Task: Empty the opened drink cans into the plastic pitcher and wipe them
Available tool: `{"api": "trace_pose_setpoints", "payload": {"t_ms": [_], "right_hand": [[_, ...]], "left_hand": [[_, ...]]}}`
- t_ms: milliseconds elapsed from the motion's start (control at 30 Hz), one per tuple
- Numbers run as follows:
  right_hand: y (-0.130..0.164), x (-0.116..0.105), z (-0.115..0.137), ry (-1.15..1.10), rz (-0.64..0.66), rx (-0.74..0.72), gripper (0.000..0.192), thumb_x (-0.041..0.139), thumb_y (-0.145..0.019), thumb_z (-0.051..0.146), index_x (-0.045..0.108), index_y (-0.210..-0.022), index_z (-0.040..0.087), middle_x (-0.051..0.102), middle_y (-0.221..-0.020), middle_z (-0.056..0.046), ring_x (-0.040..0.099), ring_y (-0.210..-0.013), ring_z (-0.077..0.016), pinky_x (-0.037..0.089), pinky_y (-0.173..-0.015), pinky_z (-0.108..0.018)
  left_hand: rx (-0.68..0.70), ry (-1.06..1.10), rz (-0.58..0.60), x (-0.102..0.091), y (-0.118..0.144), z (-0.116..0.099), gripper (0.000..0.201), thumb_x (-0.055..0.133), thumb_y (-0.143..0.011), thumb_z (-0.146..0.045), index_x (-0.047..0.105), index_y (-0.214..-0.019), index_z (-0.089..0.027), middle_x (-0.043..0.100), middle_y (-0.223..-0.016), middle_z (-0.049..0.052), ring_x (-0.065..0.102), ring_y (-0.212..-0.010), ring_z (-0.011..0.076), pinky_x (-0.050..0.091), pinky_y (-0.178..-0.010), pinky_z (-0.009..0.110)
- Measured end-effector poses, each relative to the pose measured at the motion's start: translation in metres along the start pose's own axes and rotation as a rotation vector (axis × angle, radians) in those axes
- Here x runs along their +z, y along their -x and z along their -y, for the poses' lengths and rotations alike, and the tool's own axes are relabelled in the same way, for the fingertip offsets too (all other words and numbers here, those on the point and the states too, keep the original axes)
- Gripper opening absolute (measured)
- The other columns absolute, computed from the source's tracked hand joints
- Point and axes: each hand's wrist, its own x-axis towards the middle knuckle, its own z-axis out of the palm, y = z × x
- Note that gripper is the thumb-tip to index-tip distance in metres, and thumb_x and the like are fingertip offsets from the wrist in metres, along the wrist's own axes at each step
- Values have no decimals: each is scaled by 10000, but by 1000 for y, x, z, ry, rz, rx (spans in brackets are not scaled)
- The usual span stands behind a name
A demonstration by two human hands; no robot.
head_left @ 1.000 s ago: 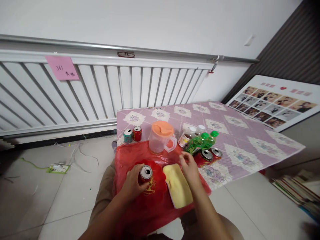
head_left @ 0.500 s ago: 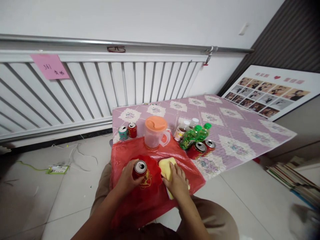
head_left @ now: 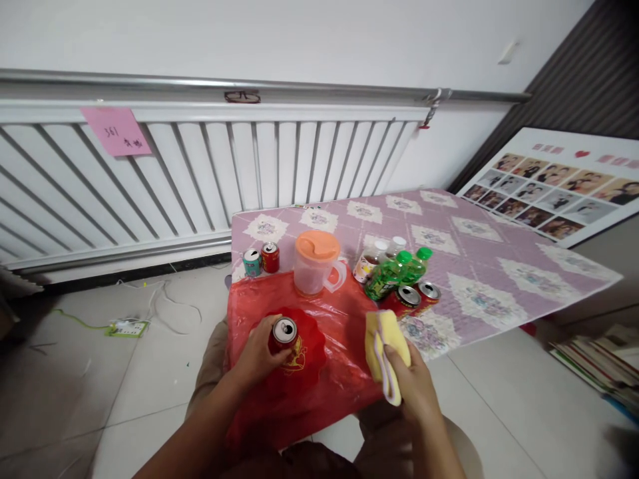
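My left hand (head_left: pixel 260 349) is wrapped round an opened red drink can (head_left: pixel 284 332), held upright at the left part of a red scalloped plate (head_left: pixel 314 362). A gold heart design shows on the plate beside the can. To the right, my right hand (head_left: pixel 410 379) grips a folded yellow cloth (head_left: pixel 382 346) with pale purple edging, lifted above the front right of the red plastic sheet (head_left: pixel 344 332). The thumb lies over the cloth; the other fingers are mostly hidden behind it.
Behind the plate stands a clear pitcher (head_left: pixel 312 273) with an orange lid. Left of it are a teal can (head_left: pixel 252 263) and a red can (head_left: pixel 270 257). Green bottles (head_left: pixel 387 276), white-capped bottles (head_left: pixel 366 265) and two dark red cans (head_left: pixel 403 301) cluster on the right of the flowered tablecloth (head_left: pixel 479 299).
My right hand has picked the yellow cloth up off the red sheet and carried it right, away from the plate. The left hand still holds the can. The view has shifted slightly.
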Motion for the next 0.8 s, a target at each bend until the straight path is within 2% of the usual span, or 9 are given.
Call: {"api": "trace_pose_setpoints", "payload": {"t_ms": [67, 167, 233, 333, 400, 467, 600, 733, 800], "right_hand": [[13, 1, 16, -129, 73, 54, 755, 696, -699, 536, 526, -1365, 223, 752, -1063, -88, 734, -796, -277, 591, -628, -369], [26, 17, 33, -66, 195, -34, 731, 683, -731, 522, 511, -1383, 241, 714, -1190, -100, 728, -881, -270, 597, -694, -373], [31, 35, 41, 86, 277, -194, 663, 641, -773, 497, 520, -1376, 248, 658, -1299, -103, 695, -1017, -268, 580, -821, -392], [34, 65, 53, 341, 344, -537, 571, 544, -850, 391, 505, -1401, 249, 599, -1375, -99, 586, -1219, -260, 472, -1027, -445], [36, 84, 64, 512, 354, -738, 556, 496, -871, 290, 491, -1424, 229, 587, -1378, -113, 528, -1272, -266, 417, -1074, -480], [39, 101, 76, 704, 350, -835, 554, 472, -867, 193, 506, -1420, 217, 547, -1422, -129, 496, -1285, -289, 428, -1049, -494], [50, 125, 96, 1050, 409, -883, 552, 468, -859, 85, 569, -1369, 270, 479, -1504, -102, 491, -1262, -316, 506, -925, -449], [59, 134, 102, 1247, 490, -903, 468, 463, -892, 85, 629, -1272, 301, 502, -1498, -63, 502, -1246, -335, 548, -799, -427], [62, 133, 101, 1299, 500, -923, 448, 459, -908, 94, 624, -1271, 297, 522, -1484, -49, 517, -1223, -328, 548, -798, -423]], "left_hand": [[-1, 0, -1, -1, 0, 0, 668, 786, -674, -214, 502, -1278, -198, 614, -1289, 120, 579, -1227, 302, 454, -1063, 510], [2, -2, 9, -2, 0, -2, 673, 788, -671, -193, 507, -1283, -207, 612, -1296, 113, 574, -1234, 295, 445, -1075, 502], [-1, -4, 19, -3, 0, -3, 674, 784, -676, -181, 506, -1289, -212, 608, -1304, 111, 568, -1238, 290, 438, -1082, 498], [-12, -15, 24, -3, 0, -4, 680, 777, -682, -173, 502, -1302, -214, 597, -1323, 112, 558, -1248, 290, 425, -1091, 502], [-13, -22, 25, -3, 0, -4, 690, 778, -681, -177, 496, -1310, -213, 589, -1332, 113, 554, -1251, 291, 423, -1090, 503], [-10, -26, 26, -2, 0, -4, 684, 776, -688, -187, 495, -1311, -216, 592, -1326, 109, 558, -1242, 288, 428, -1080, 502], [-10, -8, 29, -3, -1, -6, 635, 766, -703, -201, 512, -1285, -219, 623, -1279, 100, 591, -1178, 276, 454, -1038, 486], [-37, 3, 36, -5, -1, -8, 619, 777, -690, -195, 527, -1256, -221, 633, -1266, 97, 598, -1165, 280, 451, -1029, 479], [-41, 2, 47, -6, -1, -9, 627, 775, -685, -186, 525, -1259, -228, 629, -1275, 90, 594, -1173, 280, 447, -1031, 477]]}}
